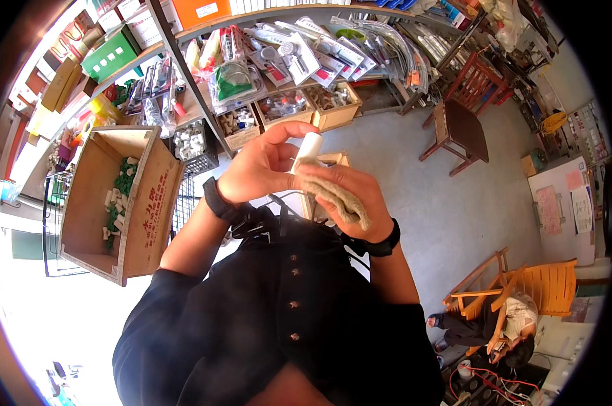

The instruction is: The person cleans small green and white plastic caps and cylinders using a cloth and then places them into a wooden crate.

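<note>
Both hands are up at chest height, in front of the black shirt [286, 318]. L hand [258, 169] is closed round a short white pipe [311, 143], thumb and fingers pinching it near its lower part; the top end sticks up free. R hand [357, 196] is closed on a tan rag [333, 193], pressed against the pipe's lower end, w/ a loose tail of rag hanging toward the wrist.

Looks like wiping the pipe w/ the rag. To do it well:
- keep the L grip firm but low, so most of the pipe stays bare for the rag
- wrap the rag round the pipe, not just one side, then twist the pipe w/ the L hand while the R hand holds pressure
- shift the L fingers after, since the bit under them is not reached
- keep the rag tail clear of the L thumb so it doesn't bunch

Whether the pipe end is open or capped I can't tell from here.

Wooden crate [116, 203] w/ small white and green fittings stands off to the left, shelves [286, 81] of packaged goods behind.
</note>
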Tool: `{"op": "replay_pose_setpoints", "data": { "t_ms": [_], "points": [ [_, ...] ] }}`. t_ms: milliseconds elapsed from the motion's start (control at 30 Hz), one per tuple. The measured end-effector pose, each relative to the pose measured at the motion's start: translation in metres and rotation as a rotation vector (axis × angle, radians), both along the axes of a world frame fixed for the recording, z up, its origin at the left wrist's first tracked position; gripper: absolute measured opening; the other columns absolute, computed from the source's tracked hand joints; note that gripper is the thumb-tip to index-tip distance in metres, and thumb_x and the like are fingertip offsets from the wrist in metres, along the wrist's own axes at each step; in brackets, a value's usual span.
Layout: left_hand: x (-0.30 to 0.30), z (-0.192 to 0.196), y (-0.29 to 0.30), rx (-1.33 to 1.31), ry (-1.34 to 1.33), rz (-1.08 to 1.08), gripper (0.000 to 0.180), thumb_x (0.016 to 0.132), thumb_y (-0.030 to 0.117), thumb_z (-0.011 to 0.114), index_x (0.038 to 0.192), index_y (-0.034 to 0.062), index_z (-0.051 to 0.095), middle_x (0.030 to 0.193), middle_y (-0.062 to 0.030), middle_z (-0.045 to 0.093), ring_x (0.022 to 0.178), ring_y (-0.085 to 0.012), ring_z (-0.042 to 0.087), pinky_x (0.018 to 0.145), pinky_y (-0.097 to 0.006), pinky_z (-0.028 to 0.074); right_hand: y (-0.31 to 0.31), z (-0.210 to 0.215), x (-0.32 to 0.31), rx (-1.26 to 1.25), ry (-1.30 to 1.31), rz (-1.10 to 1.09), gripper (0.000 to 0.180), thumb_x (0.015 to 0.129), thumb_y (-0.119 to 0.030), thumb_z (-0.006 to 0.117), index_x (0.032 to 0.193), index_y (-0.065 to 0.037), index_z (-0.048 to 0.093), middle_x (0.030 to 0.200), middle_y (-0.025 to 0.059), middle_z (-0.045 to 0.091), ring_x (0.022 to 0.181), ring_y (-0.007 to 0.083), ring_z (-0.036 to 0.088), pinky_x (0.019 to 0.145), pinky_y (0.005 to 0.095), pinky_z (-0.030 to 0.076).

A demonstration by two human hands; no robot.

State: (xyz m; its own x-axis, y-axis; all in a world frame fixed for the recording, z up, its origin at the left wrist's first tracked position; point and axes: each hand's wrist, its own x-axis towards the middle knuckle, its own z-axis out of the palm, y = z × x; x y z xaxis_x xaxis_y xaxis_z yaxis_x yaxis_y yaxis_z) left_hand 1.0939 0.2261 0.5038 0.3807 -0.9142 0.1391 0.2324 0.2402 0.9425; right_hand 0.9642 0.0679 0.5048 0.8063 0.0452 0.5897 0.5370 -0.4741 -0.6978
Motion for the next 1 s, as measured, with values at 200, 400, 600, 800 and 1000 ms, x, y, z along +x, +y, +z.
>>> {"op": "replay_pose_setpoints", "data": {
  "t_ms": [200,400,600,800,1000],
  "points": [
    [0.000,0.001,0.001,0.051,-0.359,-0.033,0.081,0.072,-0.003,0.075,0.139,0.0055,0.030,0.114,-0.0046,0.054,0.108,-0.0157,0.055,0.096,-0.032,0.044,0.000,-0.003,0.001,0.065,-0.037,-0.084,0.044,0.076,0.000,0.065,0.119,-0.007,0.058,0.095,0.0111,0.065,0.078,0.0275,0.062,0.068,0.0324,0.048],
    [-0.010,0.006,0.000,-0.058,-0.073,0.043,0.082,0.073,-0.001,0.075,0.141,0.0061,0.028,0.120,-0.0077,0.048,0.105,-0.0141,0.056,0.090,-0.030,0.047,0.002,-0.003,0.000,0.072,-0.053,-0.108,0.042,0.077,0.000,0.064,0.119,-0.007,0.058,0.098,0.0122,0.065,0.081,0.0279,0.062,0.070,0.0335,0.049],
    [-0.006,0.000,0.003,0.088,-0.249,0.035,0.071,0.072,-0.007,0.072,0.134,0.0055,0.041,0.089,0.0003,0.060,0.095,-0.0090,0.058,0.083,-0.027,0.047,-0.001,0.006,-0.008,0.005,0.042,0.009,0.040,0.078,-0.001,0.063,0.117,-0.005,0.058,0.101,0.0127,0.065,0.087,0.0288,0.063,0.076,0.0339,0.049],
    [-0.014,0.004,-0.001,-0.039,-0.194,0.027,0.078,0.072,0.000,0.077,0.137,0.0061,0.033,0.115,-0.0055,0.056,0.102,-0.0145,0.058,0.092,-0.031,0.046,0.000,-0.001,-0.004,0.147,0.012,-0.119,0.038,0.079,0.001,0.062,0.117,-0.004,0.058,0.101,0.0127,0.065,0.087,0.0279,0.063,0.076,0.0324,0.049],
    [-0.005,-0.005,0.000,0.053,-0.127,0.027,0.072,0.071,-0.007,0.073,0.134,0.0047,0.039,0.108,-0.0040,0.059,0.102,-0.0124,0.057,0.093,-0.031,0.046,-0.001,0.002,-0.009,0.007,0.077,0.059,0.037,0.077,-0.003,0.066,0.113,-0.007,0.061,0.099,0.0096,0.066,0.083,0.0284,0.063,0.071,0.0332,0.049]
  ]
}}
